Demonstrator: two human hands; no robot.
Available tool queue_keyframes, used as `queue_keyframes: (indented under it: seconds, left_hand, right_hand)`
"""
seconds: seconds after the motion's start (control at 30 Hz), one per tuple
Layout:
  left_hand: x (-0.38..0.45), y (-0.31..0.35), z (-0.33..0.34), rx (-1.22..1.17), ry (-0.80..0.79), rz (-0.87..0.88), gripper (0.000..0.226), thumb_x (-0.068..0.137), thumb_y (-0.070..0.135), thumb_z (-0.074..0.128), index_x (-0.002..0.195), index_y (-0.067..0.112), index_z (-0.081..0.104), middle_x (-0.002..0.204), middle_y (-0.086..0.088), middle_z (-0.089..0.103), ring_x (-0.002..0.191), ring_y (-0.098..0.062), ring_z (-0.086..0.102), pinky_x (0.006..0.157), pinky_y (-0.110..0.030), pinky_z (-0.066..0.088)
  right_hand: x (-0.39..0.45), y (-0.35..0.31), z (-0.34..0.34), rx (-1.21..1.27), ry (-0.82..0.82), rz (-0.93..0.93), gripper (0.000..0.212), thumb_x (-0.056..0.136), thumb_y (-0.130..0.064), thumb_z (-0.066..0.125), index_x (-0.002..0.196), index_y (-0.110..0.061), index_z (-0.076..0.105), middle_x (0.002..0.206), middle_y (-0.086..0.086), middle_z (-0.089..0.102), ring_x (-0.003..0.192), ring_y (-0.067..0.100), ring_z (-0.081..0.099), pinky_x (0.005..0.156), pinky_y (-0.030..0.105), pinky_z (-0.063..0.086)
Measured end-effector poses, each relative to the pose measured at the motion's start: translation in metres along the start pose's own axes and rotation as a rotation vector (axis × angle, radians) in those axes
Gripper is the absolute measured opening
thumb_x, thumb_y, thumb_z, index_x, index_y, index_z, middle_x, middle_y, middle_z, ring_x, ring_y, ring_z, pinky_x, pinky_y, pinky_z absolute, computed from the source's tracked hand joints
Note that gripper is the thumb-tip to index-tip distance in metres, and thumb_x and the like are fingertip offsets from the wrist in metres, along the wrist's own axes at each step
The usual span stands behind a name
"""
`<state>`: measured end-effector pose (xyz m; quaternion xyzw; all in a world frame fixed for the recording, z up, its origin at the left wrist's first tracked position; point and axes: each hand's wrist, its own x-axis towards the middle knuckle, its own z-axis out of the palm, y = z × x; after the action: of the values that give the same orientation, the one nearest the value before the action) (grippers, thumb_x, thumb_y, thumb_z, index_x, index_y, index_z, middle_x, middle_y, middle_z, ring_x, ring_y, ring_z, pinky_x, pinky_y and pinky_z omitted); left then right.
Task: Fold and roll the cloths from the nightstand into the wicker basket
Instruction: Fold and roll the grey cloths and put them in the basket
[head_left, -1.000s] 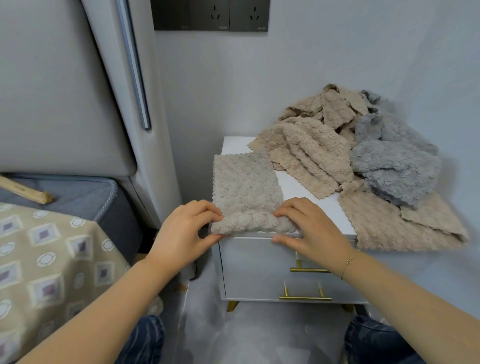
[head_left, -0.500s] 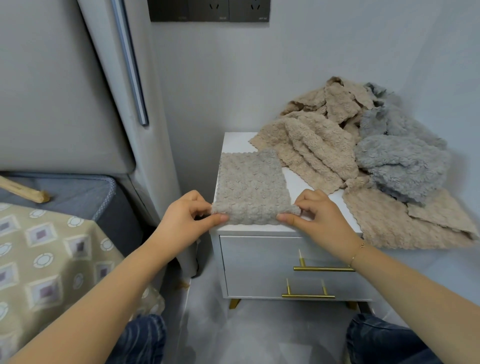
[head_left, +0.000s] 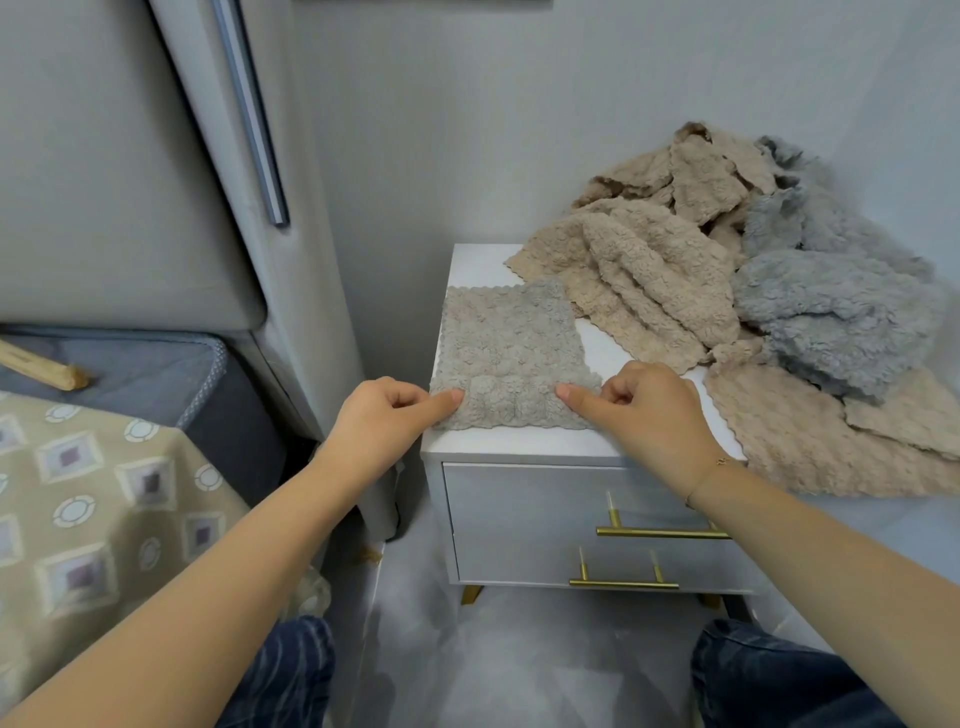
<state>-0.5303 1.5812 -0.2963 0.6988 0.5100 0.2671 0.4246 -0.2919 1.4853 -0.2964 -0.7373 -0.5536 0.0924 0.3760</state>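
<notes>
Rolling looks to have only just begun on one grey-beige cloth (head_left: 511, 353), folded into a narrow strip on the nightstand (head_left: 519, 447), so most of the task seems to lie ahead. The near end of this cloth is turned up into a small first roll, and both hands sit at that end. The left hand (head_left: 384, 421) pinches the roll's left edge, thumb tip on top and the other fingers curled beside it; the right hand (head_left: 639, 410) pinches the right edge the same way. Beyond the fingers the rest of the strip lies flat, running away from them. To the right of the right fingers, a loose pile of beige and grey cloths (head_left: 737, 270) waits unfolded. No wicker basket is in view, so nothing can be counted as stowed.
</notes>
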Motion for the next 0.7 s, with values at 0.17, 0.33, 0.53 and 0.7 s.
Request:
queue_keyframes:
  seconds: [0.17, 0.33, 0.53, 0.7]
  left_hand:
    - [-0.0048, 0.0023, 0.0027, 0.172, 0.166, 0.102, 0.043, 0.078, 0.050, 0.072, 0.078, 0.008, 0.063, 0.078, -0.006, 0.056, 0.058, -0.009, 0.047, 0.054, -0.012, 0.038]
    - [-0.0071, 0.0010, 0.0005, 0.361, 0.256, 0.522, 0.032, 0.085, 0.035, 0.071, 0.114, 0.026, 0.060, 0.107, 0.010, 0.050, 0.095, -0.005, 0.049, 0.084, -0.018, 0.040]
    - [-0.0022, 0.0002, 0.0052, 0.469, 0.242, 0.808, 0.018, 0.093, 0.023, 0.058, 0.102, 0.021, 0.074, 0.113, 0.005, 0.064, 0.105, -0.017, 0.056, 0.086, -0.036, 0.045]
    - [-0.0041, -0.0025, 0.0015, 0.529, 0.099, 0.823, 0.036, 0.095, 0.022, 0.043, 0.116, 0.016, 0.071, 0.119, 0.005, 0.067, 0.109, -0.013, 0.059, 0.092, -0.031, 0.046]
  right_hand:
    - [0.0039, -0.0008, -0.0007, -0.170, 0.039, 0.009, 0.059, 0.069, -0.076, 0.055, 0.061, -0.017, 0.051, 0.064, -0.008, 0.050, 0.075, 0.017, 0.050, 0.071, 0.035, 0.038]
    - [0.0012, -0.0028, 0.0012, -0.163, 0.105, -0.406, 0.027, 0.085, -0.034, 0.070, 0.099, -0.015, 0.058, 0.093, -0.004, 0.051, 0.090, 0.017, 0.046, 0.078, 0.035, 0.041]
    - [-0.0006, -0.0053, 0.0082, -0.285, 0.139, -0.671, 0.017, 0.092, -0.017, 0.056, 0.100, -0.012, 0.070, 0.096, 0.000, 0.062, 0.092, 0.018, 0.051, 0.081, 0.027, 0.033]
    - [-0.0035, -0.0018, 0.0070, -0.264, 0.039, -0.636, 0.029, 0.093, -0.018, 0.046, 0.106, -0.012, 0.071, 0.102, -0.001, 0.067, 0.095, 0.019, 0.058, 0.089, 0.026, 0.034]
